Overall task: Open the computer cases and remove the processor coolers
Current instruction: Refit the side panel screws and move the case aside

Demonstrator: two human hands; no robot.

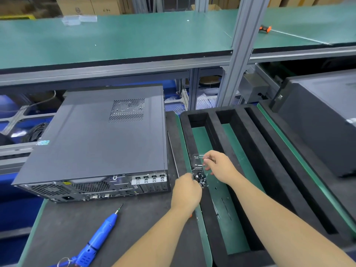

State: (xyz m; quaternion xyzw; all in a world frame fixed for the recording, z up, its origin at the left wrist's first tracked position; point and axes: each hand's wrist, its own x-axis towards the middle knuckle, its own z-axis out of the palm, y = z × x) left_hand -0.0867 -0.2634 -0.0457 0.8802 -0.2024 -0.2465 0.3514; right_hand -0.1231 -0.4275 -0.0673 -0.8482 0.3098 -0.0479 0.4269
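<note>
A dark grey computer case (100,139) lies on its side on the black mat, closed, with its rear ports facing me. To its right, my left hand (185,189) grips a small clear plastic box (199,177) holding several dark screws. My right hand (219,166) pinches the box's raised clear lid (198,160). Both hands hover over the left slot of a black foam tray (240,160). No processor cooler is visible.
A blue electric screwdriver (96,239) lies on the mat near the front edge. A second dark case (323,120) sits at the right. A green shelf (115,39) spans above, with an orange tool (265,28) on it. An aluminium post (237,54) stands behind the tray.
</note>
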